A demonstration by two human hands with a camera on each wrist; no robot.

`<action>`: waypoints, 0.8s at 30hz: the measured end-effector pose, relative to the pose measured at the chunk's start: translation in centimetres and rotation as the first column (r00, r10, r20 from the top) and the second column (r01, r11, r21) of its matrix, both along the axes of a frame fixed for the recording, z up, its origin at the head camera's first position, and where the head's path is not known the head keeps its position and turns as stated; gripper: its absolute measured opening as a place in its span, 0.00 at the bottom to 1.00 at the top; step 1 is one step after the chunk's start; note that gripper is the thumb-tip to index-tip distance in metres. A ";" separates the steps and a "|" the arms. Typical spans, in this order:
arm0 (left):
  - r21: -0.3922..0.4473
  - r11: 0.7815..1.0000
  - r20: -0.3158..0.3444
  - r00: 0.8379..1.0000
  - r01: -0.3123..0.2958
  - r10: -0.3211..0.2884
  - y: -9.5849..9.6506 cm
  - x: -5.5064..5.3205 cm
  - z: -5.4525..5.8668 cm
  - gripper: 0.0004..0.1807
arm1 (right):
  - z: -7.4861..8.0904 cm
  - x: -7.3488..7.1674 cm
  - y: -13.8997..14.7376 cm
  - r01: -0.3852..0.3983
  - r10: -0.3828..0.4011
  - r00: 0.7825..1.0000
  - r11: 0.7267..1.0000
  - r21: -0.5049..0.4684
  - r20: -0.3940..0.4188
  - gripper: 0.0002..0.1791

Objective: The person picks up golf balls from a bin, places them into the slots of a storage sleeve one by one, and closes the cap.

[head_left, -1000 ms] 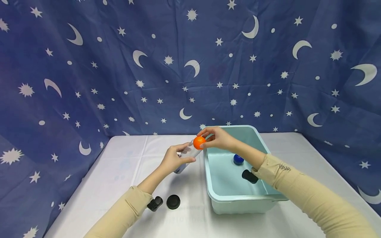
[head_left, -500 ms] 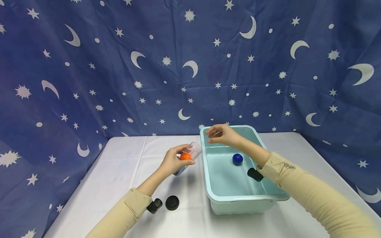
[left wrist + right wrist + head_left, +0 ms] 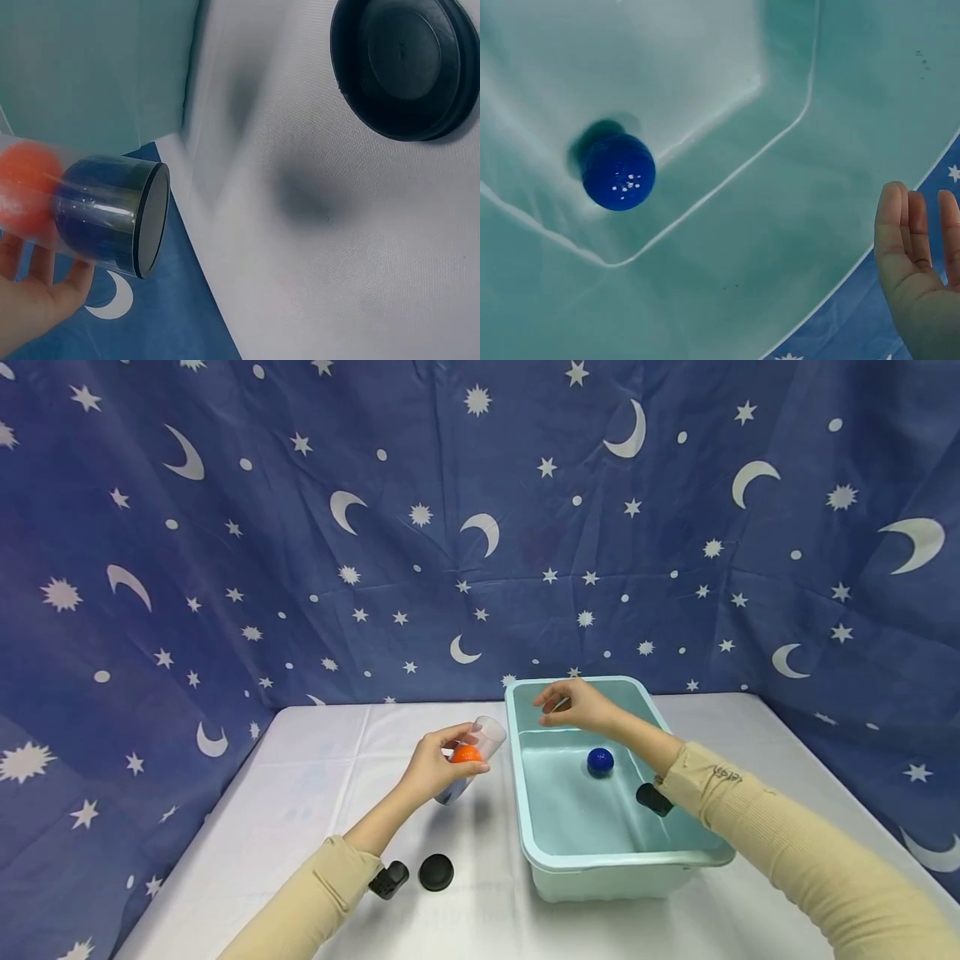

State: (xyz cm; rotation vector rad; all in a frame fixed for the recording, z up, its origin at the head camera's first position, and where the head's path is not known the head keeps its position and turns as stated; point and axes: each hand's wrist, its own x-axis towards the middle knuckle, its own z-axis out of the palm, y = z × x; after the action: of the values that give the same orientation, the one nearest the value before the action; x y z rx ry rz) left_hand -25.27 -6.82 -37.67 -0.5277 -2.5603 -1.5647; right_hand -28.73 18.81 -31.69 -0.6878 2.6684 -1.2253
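My left hand [image 3: 435,764] grips a clear plastic tube [image 3: 491,735], tilted with its uncapped mouth up toward the tub. Inside it an orange ball [image 3: 28,187] lies against a dark blue ball [image 3: 94,202], which sits by the black-rimmed closed end. My right hand [image 3: 576,704] hovers over the far left part of the pale green tub [image 3: 527,827], fingers loosely bent and holding nothing. On the tub's floor rests another blue ball [image 3: 600,762], below and nearer than that hand; the right wrist view shows it too [image 3: 619,172].
A round black cap [image 3: 436,872] lies on the white-covered table [image 3: 300,777], in front of the left hand. Black wrist cameras sit at both wrists. Behind the table hangs a blue curtain [image 3: 420,460] with moons and stars.
The right hand let go of the orange ball at the tube's mouth, and the ball slid down inside. That hand then drew back rightward over the tub; the left hand stayed nearly still.
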 end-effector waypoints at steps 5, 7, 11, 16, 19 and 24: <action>0.013 1.000 0.015 1.000 -0.001 0.001 -0.1 0.0 -0.1 0.33 | -0.6 -0.4 0.5 0.007 -0.008 1.000 1.000 0.016 0.017 0.18; 0.015 1.000 0.012 1.000 -0.004 0.004 -0.2 0.0 -0.2 0.32 | -0.9 -0.6 0.6 0.010 -0.010 1.000 1.000 0.025 0.008 0.18; 0.010 1.000 0.011 1.000 -0.009 0.009 -0.5 0.1 -0.1 0.32 | -1.3 -1.1 0.9 0.018 -0.017 1.000 0.998 0.058 -0.016 0.18; 0.004 1.000 0.023 1.000 -0.015 0.014 -0.7 0.2 0.3 0.32 | -1.7 -1.6 1.5 0.052 -0.048 0.998 0.990 0.128 -0.032 0.18; 0.009 1.000 0.026 1.000 -0.014 0.014 -0.7 0.1 0.3 0.31 | -1.7 -1.8 1.8 0.073 -0.067 0.997 0.982 0.175 -0.040 0.18; 0.025 1.000 0.046 0.999 -0.005 0.004 -0.6 0.5 0.3 0.31 | -2.1 -2.0 2.6 0.112 -0.115 0.993 0.964 0.241 -0.002 0.17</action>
State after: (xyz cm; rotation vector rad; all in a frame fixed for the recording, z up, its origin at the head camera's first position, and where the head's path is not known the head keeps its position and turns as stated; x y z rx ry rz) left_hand -24.79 -7.41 -37.40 -0.4893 -2.5693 -1.6235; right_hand -30.74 21.41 -33.81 -0.4959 2.8151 -0.9002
